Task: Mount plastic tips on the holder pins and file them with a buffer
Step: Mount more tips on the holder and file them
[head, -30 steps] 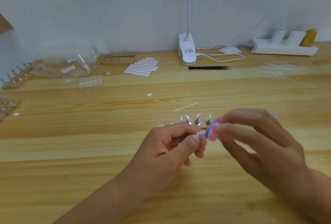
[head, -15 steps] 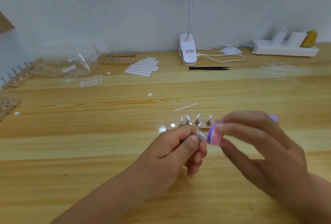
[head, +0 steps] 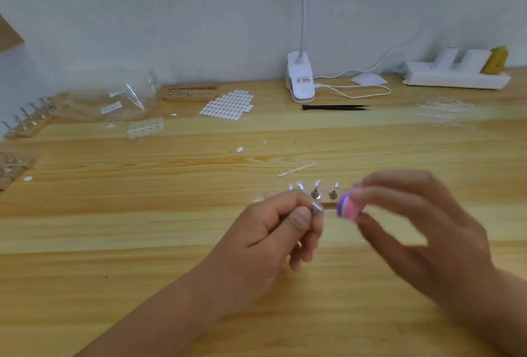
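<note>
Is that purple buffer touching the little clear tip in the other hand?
Apart. The head view shows a plain gap between the buffer and the tip.

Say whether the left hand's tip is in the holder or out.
Out: the left hand pinches the clear tip nearer the camera than the wooden holder.

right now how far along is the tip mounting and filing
Done: four pins standing in the wooden holder carry clear tips; whether those are filed cannot be told. In hand: the left hand pinches a fifth tipped pin, and the right hand holds the purple-pink buffer beside it. Left: probably file this tip and reseat its pin; unused tip strips lie far right.
</note>
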Demonstrator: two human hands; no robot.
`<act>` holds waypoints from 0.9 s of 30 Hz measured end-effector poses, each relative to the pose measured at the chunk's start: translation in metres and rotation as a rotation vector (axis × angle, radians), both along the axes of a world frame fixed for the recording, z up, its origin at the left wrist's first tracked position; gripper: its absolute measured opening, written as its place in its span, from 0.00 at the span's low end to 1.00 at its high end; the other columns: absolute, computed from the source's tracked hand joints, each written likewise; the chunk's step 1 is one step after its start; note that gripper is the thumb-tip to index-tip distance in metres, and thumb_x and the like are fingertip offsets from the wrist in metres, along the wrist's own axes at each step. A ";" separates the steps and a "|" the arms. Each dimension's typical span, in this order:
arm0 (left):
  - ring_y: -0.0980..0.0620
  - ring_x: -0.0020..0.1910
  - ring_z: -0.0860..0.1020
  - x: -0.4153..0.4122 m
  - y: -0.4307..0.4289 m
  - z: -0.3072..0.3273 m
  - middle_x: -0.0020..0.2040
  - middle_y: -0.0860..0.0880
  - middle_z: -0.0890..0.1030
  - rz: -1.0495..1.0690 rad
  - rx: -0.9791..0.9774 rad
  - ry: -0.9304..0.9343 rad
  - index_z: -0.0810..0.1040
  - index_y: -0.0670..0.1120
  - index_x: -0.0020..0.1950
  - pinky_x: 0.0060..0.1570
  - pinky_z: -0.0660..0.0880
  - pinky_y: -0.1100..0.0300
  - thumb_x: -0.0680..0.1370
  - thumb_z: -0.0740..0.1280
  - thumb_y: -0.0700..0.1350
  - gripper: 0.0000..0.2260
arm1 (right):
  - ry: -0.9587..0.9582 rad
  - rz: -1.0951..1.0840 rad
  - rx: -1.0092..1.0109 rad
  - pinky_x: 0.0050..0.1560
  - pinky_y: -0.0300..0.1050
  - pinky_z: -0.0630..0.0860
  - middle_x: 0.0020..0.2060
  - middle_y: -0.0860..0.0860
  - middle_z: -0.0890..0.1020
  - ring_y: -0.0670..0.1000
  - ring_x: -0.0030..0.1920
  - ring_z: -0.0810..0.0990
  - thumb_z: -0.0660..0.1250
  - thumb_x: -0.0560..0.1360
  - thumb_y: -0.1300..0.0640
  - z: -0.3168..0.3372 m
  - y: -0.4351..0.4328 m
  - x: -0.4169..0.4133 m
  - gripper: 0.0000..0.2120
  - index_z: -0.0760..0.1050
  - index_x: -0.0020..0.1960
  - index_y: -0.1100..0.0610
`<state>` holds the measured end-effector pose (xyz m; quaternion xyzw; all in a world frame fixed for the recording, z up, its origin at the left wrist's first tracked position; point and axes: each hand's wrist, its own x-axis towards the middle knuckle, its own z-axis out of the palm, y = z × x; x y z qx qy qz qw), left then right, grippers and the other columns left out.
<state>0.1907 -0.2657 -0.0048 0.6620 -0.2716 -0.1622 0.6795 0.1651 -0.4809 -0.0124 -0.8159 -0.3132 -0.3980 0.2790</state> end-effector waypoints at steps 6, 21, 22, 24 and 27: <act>0.53 0.33 0.74 0.039 0.033 0.006 0.34 0.50 0.77 0.517 -0.078 -0.005 0.79 0.48 0.39 0.30 0.72 0.61 0.78 0.61 0.41 0.10 | 0.350 -0.316 0.344 0.38 0.43 0.79 0.49 0.37 0.81 0.41 0.53 0.79 0.64 0.74 0.54 0.020 -0.030 0.016 0.10 0.70 0.52 0.41; 0.56 0.44 0.82 0.050 0.024 -0.015 0.44 0.57 0.83 0.376 0.304 -0.217 0.84 0.54 0.45 0.45 0.75 0.64 0.76 0.70 0.42 0.06 | 0.672 -0.222 -0.418 0.53 0.41 0.68 0.54 0.47 0.80 0.50 0.57 0.77 0.68 0.79 0.54 0.047 0.007 0.178 0.12 0.80 0.62 0.52; 0.55 0.46 0.81 0.051 0.024 -0.016 0.44 0.57 0.83 0.368 0.328 -0.221 0.84 0.54 0.45 0.48 0.75 0.61 0.76 0.71 0.42 0.07 | 0.683 -0.177 -0.432 0.51 0.39 0.68 0.54 0.46 0.79 0.49 0.55 0.77 0.67 0.80 0.55 0.046 0.019 0.189 0.13 0.79 0.63 0.52; 0.55 0.50 0.79 0.052 0.025 -0.017 0.46 0.60 0.81 0.357 0.379 -0.222 0.84 0.57 0.45 0.55 0.73 0.52 0.75 0.70 0.47 0.05 | 0.745 -0.132 -0.494 0.53 0.39 0.71 0.57 0.48 0.78 0.49 0.54 0.77 0.65 0.82 0.56 0.041 0.040 0.208 0.15 0.77 0.67 0.53; 0.58 0.55 0.76 0.051 0.025 -0.016 0.47 0.62 0.79 0.349 0.434 -0.219 0.84 0.58 0.46 0.62 0.68 0.45 0.73 0.68 0.52 0.06 | 0.761 -0.133 -0.591 0.58 0.46 0.74 0.58 0.52 0.80 0.52 0.56 0.78 0.64 0.82 0.58 0.032 0.055 0.229 0.14 0.80 0.65 0.54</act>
